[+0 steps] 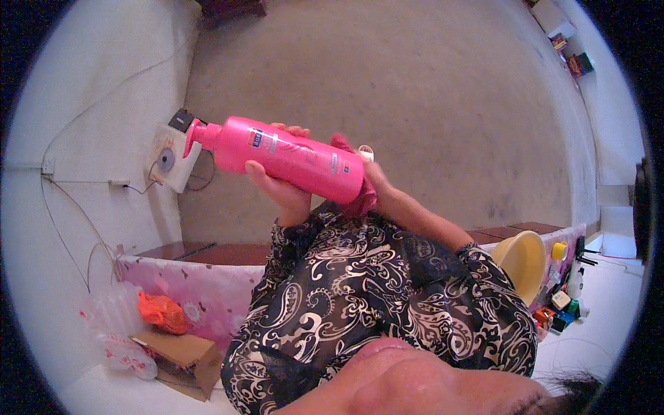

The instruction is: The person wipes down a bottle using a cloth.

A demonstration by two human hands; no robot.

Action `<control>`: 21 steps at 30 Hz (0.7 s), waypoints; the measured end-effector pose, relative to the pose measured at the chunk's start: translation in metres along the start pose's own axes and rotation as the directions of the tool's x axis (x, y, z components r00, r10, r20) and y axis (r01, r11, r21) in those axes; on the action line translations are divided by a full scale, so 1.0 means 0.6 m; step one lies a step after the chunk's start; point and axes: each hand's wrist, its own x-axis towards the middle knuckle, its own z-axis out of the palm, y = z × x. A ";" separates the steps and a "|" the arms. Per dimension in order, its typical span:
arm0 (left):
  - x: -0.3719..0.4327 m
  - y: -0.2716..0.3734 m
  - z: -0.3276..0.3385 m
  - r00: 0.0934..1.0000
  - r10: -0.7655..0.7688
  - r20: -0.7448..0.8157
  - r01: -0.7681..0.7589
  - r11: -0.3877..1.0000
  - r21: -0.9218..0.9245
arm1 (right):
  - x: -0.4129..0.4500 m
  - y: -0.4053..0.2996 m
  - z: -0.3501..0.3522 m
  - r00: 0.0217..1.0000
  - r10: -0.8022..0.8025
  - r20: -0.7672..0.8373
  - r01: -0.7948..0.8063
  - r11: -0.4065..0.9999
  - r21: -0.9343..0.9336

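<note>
A pink plastic pump bottle [295,155] with printed labels is held nearly sideways in front of my chest. Its pump head points left and its base right. My left hand [285,194] grips the bottle around its middle, the thumb on the near side and fingertips showing over the far side. At the base, my right hand [376,179] holds a dark red cloth [367,197] against the bottle. The bottle hides part of the cloth and most of the right fingers.
Left of the bottle is a pale box-shaped device [176,161] with a round disc. Cables [78,223] run along the left wall. Behind me are a cardboard box [176,347], an orange plastic bag [162,313], a yellow basin [519,267] and several small bottles [573,306].
</note>
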 end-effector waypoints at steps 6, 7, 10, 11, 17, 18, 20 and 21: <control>0.014 -0.013 -0.027 0.972 -0.084 -0.219 0.085 0.996 -0.005 | -0.098 -0.070 0.074 0.686 -0.715 0.135 0.716 0.632 -0.297; 0.014 -0.015 -0.033 0.973 -0.090 -0.214 0.091 0.996 -0.007 | -0.082 -0.069 0.068 0.455 -0.708 0.540 0.857 0.182 -0.482; 0.015 -0.017 -0.059 0.956 -0.274 -0.101 0.260 0.956 -0.133 | -0.123 -0.065 0.129 0.333 -0.380 0.863 0.723 -0.484 -0.493; 0.016 -0.018 -0.058 0.946 -0.298 -0.125 0.276 0.947 -0.166 | -0.122 -0.069 0.131 0.358 -0.380 0.853 0.727 -0.460 -0.510; -0.006 -0.031 -0.065 0.959 -0.283 0.009 0.283 0.957 -0.062 | -0.056 -0.068 0.095 0.759 -0.529 0.379 0.619 0.408 -0.671; -0.009 -0.030 -0.061 0.950 -0.302 0.076 0.308 0.947 -0.088 | -0.026 -0.071 0.068 0.826 -0.482 0.291 0.542 0.542 -0.642; -0.016 -0.025 -0.034 0.932 -0.324 0.159 0.344 0.932 -0.115 | 0.057 -0.058 -0.018 0.904 -0.403 0.145 0.428 0.846 -0.319; -0.018 -0.014 -0.017 0.918 -0.362 0.161 0.373 0.927 -0.045 | 0.063 -0.062 -0.042 0.906 -0.395 0.152 0.423 0.846 -0.326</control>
